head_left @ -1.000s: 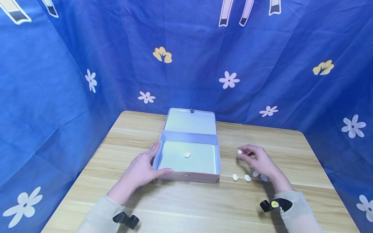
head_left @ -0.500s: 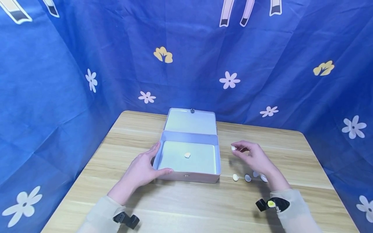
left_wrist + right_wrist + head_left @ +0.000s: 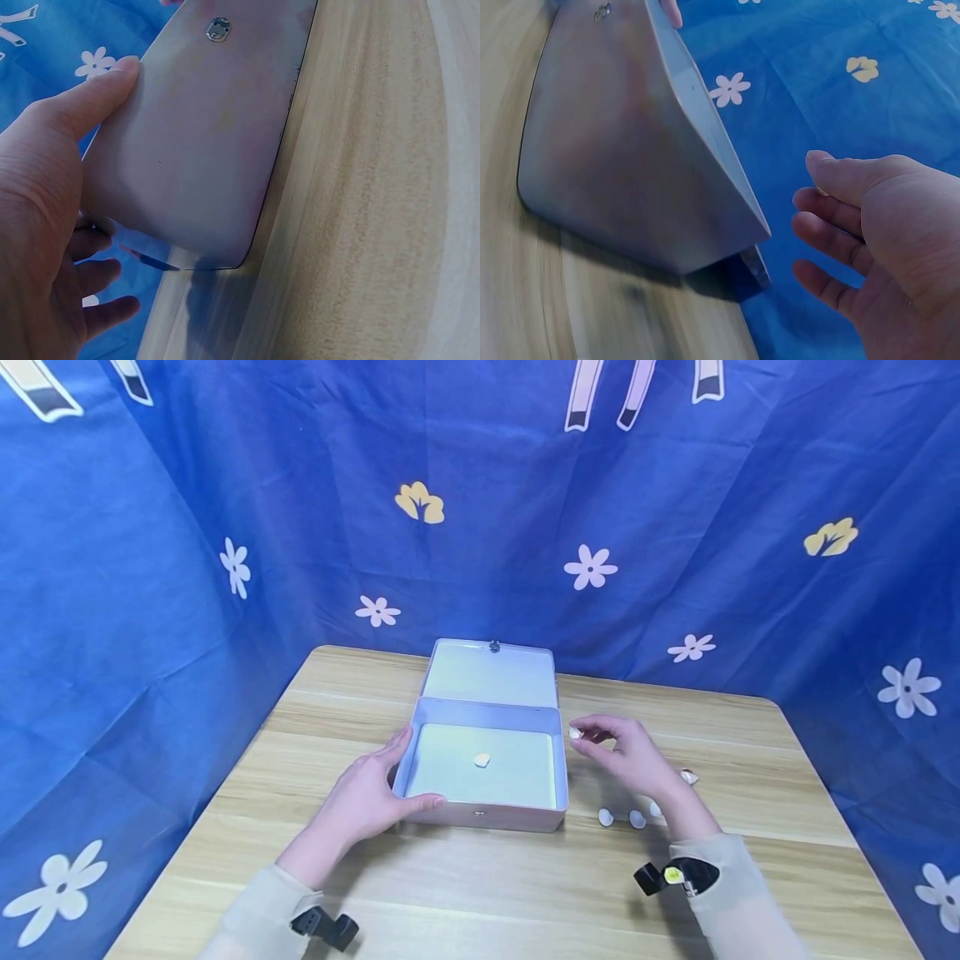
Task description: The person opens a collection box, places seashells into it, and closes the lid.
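Note:
A pale lidded box stands on the table with its lid swung back. One small white shell lies on the box's floor. My left hand grips the box's left front corner, its thumb on the front wall and its fingers along the left side. Just right of the box, above the table, my right hand pinches another small white shell between thumb and forefinger. In the right wrist view that hand mostly hides the shell.
More shells lie right of the box: one white shell, a second shell, a third shell partly behind the right wrist, and a reddish-white shell. A blue patterned curtain surrounds the wooden table at back and sides.
My right hand has moved left toward the box with the pinched shell, uncovering the reddish-white shell behind it. The left hand and the box have stayed still.

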